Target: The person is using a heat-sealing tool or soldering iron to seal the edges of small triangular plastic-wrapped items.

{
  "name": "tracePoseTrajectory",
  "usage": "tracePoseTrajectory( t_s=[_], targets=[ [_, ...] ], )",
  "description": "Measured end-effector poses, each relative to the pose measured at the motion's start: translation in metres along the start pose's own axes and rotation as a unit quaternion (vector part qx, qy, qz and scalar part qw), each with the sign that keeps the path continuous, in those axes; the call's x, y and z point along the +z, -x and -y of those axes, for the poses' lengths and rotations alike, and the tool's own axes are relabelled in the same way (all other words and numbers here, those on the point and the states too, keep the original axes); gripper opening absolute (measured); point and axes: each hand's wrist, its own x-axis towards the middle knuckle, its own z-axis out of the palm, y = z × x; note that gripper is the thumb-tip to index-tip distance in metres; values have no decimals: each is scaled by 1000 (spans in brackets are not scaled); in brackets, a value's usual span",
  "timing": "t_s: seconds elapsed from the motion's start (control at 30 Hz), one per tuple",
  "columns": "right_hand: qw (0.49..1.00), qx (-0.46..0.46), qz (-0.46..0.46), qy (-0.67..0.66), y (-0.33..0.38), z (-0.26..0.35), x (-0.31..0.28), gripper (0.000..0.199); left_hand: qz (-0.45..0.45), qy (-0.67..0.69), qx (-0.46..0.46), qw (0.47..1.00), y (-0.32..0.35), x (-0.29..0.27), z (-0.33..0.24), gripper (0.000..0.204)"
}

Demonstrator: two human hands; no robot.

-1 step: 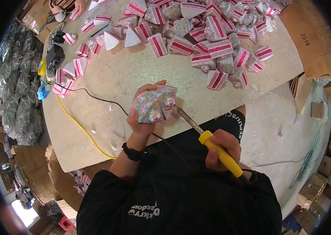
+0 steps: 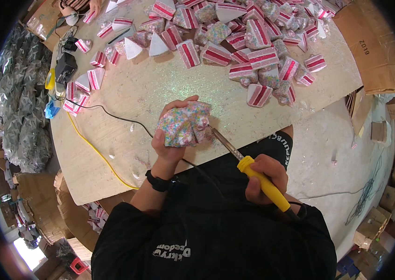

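Observation:
In my left hand is a fake cake slice with a lumpy white surface full of pastel sprinkles, held up over the near part of the table. My fingers wrap its left side and far edge. My right hand grips a soldering iron by its yellow handle, the metal shaft slanting up and left. Its tip meets or nearly meets the slice's right side, beside a small pinkish knob; exact contact cannot be made out. The underside of the slice is hidden.
A heap of pink-and-white fake cake slices covers the table's far side. Glitter lies scattered mid-table. Black cord and yellow cable run at the left. Cardboard stands at far right; another person's hand shows far left.

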Motion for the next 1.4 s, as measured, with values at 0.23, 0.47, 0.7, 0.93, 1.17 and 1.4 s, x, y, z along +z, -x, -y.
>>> tracePoseTrajectory(
  t_s=[0.23,0.47,0.7,0.93,1.17,1.4],
  targets=[
    [1000,-1,13,0,-3,0,0,28,-3,-10,7,1000,0,4,-8,87],
    [1000,-6,-1,-7,-3,-2,3,27,6,-13,16,1000,1,3,-10,88],
    [1000,-7,-19,-13,0,-4,4,28,1,-9,-1,1000,-1,7,-15,88],
    [1000,4,28,0,-4,1,2,28,15,23,-30,999,0,-9,-16,87],
    [1000,-4,0,27,2,1,0,28,-103,144,-109,978,2,-13,-19,85],
    [998,-44,23,28,-2,0,1,28,-99,160,-128,974,2,-11,-14,85]
  ],
)
